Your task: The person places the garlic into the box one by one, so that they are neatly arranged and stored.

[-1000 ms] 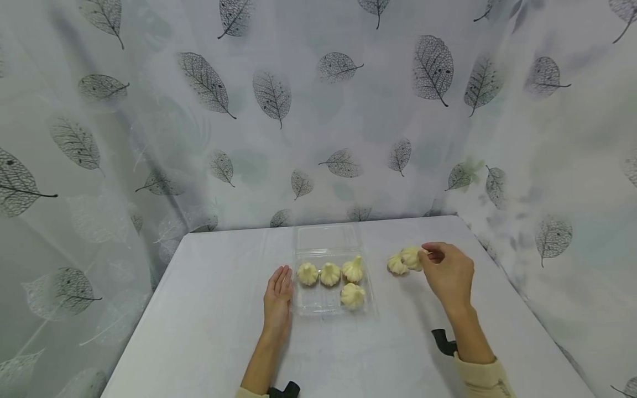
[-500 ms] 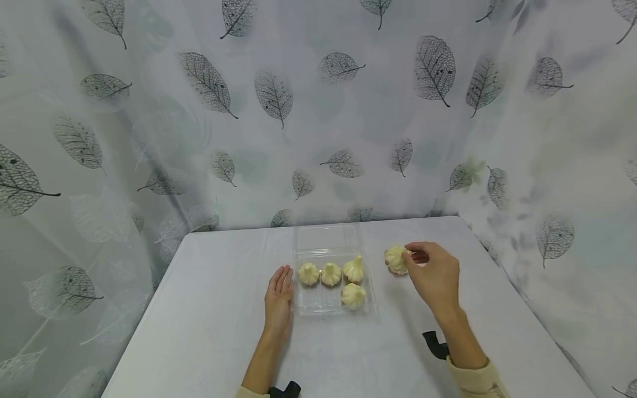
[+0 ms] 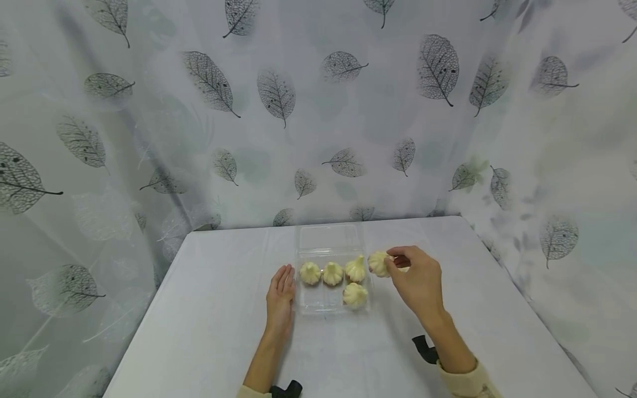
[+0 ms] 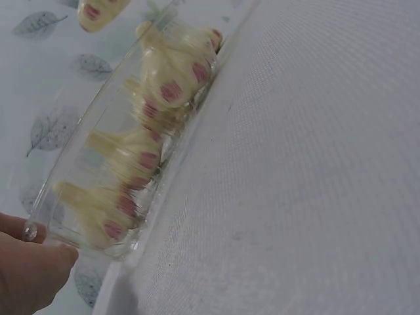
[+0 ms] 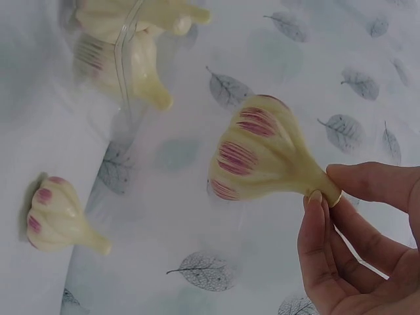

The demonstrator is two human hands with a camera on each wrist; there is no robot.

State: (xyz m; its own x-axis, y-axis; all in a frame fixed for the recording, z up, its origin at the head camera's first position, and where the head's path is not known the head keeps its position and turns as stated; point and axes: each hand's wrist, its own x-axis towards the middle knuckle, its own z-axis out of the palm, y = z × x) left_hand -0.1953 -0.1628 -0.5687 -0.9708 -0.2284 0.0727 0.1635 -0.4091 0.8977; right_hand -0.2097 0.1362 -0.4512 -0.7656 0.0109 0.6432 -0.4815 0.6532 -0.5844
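Observation:
A pale yellow garlic bulb [image 3: 379, 264] with purple streaks is in my right hand [image 3: 418, 282]. In the right wrist view, thumb and fingertips pinch this bulb [image 5: 259, 154] by its stem. It hangs just right of a clear plastic container [image 3: 311, 305]. Three bulbs line the container's back row, and another bulb [image 3: 355, 295] sits at the front right. My left hand [image 3: 280, 303] rests along the container's left side with straight fingers. In the left wrist view, its thumb touches the container's corner. One loose bulb [image 5: 62, 213] stands on the table, mostly hidden behind the right hand in the head view.
The container's clear lid [image 3: 330, 237] lies folded back toward the rear. A white cloth covers the table [image 3: 224, 326]. A leaf-printed curtain [image 3: 318, 132] hangs behind the table and at both sides.
My right hand has moved left with the pinched bulb, from beside the loose bulb to the container's right edge. The left hand and the container have stayed in place.

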